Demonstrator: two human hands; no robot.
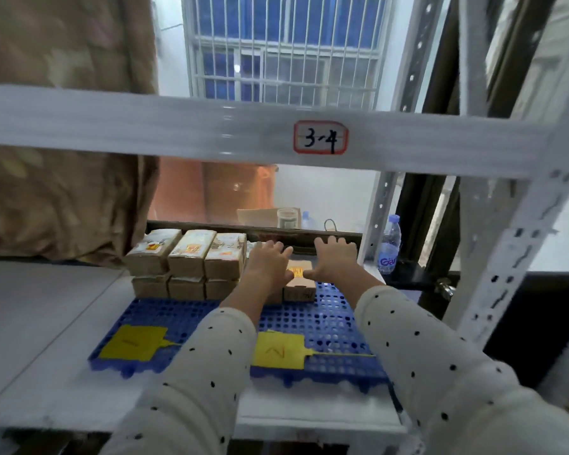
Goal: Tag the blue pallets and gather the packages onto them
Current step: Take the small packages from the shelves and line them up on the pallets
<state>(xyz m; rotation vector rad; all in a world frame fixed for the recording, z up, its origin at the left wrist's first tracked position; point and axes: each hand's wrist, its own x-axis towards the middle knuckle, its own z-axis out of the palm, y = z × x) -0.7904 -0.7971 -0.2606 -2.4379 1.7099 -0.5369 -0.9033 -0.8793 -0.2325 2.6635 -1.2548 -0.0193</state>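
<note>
Two blue perforated pallets lie side by side on a white shelf, the left pallet [165, 315] and the right pallet [335, 320]. A yellow tag [133, 343] marked 1 lies on the left one, a yellow tag [280, 351] marked 2 on the right one. Several brown packages [191, 257] are stacked two high at the back of the left pallet. My left hand [270, 262] and my right hand [334, 261] rest with straight fingers on the tops of brown packages [300, 284] at the back of the right pallet.
A white shelf beam [211, 126] labelled 3-4 crosses above my hands. A water bottle [389, 244] stands beyond the shelf's right upright [375, 221]. A barred window and a patterned curtain are behind. Bare white shelf [40, 323] extends left of the pallets.
</note>
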